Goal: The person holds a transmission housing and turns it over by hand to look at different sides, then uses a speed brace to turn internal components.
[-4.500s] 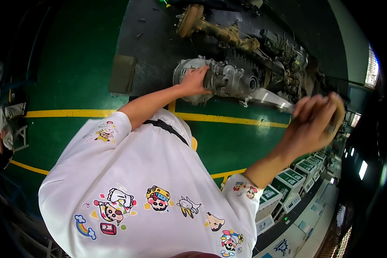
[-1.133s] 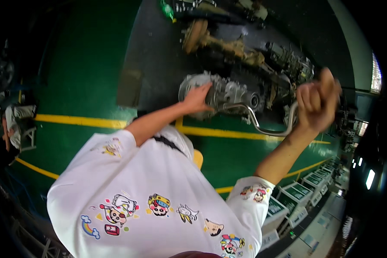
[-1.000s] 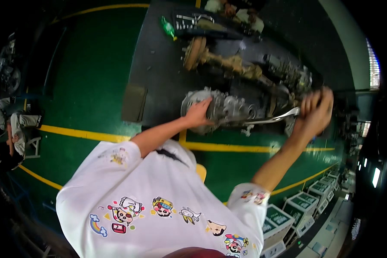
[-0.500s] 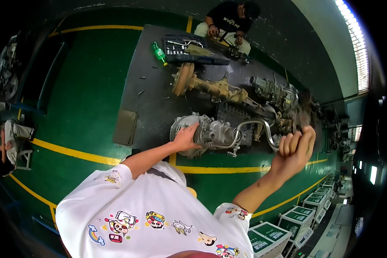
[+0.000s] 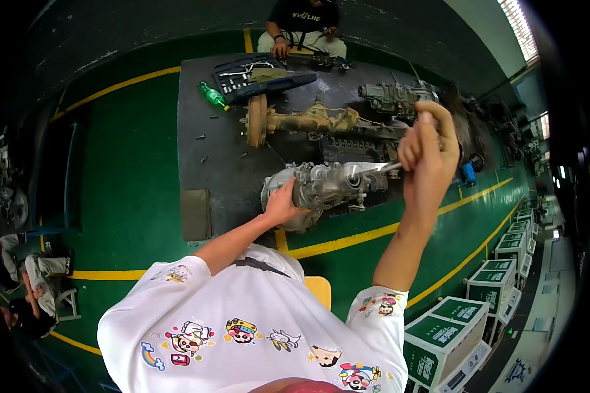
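Observation:
A grey metal gearbox point(image 5: 324, 187) lies on its side at the near edge of the dark workbench. My left hand point(image 5: 283, 204) grips its housing beside the round bell end, thumb and fingers spread around the casting. My right hand point(image 5: 429, 147), raised above the gearbox's right end, is closed on a silver crank-shaped speed wrench point(image 5: 388, 168). Motion smears the wrench, and its far end, over the top of the gearbox, cannot be made out clearly.
Behind the gearbox lie a rusty axle with a brake drum point(image 5: 258, 121) and another gearbox point(image 5: 390, 98). A socket set case point(image 5: 252, 75), green bottle point(image 5: 211, 95) and folded cloth point(image 5: 195, 213) sit leftward. Across the bench sits a person point(image 5: 303, 33); white-green cabinets point(image 5: 446, 327) line the right.
My right hand has swung up and away from me with the speed wrench, turning its crank. My left hand stays on the gearbox. The whole view has shifted slightly.

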`<state>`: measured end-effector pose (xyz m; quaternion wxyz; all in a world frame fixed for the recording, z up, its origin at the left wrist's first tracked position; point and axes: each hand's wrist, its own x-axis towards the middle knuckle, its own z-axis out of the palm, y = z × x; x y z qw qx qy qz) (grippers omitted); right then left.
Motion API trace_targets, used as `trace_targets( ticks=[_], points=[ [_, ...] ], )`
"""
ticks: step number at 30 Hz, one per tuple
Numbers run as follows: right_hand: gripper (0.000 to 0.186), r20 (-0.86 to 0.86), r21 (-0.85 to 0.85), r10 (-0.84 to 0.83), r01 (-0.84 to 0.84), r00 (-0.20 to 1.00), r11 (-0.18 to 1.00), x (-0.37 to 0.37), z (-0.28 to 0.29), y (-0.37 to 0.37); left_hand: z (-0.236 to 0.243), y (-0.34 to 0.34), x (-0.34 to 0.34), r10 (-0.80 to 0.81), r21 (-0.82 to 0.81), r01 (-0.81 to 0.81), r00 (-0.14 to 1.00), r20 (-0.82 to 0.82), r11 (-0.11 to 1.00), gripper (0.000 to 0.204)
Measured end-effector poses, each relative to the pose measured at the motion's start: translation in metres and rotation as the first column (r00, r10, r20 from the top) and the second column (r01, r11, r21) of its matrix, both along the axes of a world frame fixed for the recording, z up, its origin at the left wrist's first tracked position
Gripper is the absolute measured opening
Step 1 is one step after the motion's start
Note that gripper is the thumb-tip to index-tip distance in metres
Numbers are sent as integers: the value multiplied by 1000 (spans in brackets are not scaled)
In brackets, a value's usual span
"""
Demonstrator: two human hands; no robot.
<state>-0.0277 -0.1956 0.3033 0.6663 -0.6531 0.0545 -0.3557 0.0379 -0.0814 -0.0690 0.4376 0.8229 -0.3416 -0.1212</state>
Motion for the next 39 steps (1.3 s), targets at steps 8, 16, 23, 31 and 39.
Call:
trace_targets(
  ticks=[8,16,23,31,39],
  points=[
    [11,80,-213,35,-17,996,977,-31,-10,44,-15,-2,-2,-18,-29,18,1000,4,999,105],
    [11,51,-220,-9,20,999,975,-36,-20,58,-13,3,-9,2,1,-2,999,40,1000,105],
    [11,58,-79,-72,77,996,994,-9,-15,34,-13,3,-4,16,-7,-16,1000,-18,1000,104],
    [16,122,-222,-34,61,992,973,2,-16,30,-15,-3,-4,13,-42,-11,999,29,999,104],
    [17,173,-235,-49,89,984,968,11,-22,28,-18,-1,-7,7,27,-6,1000,-10,1000,105]
  ],
)
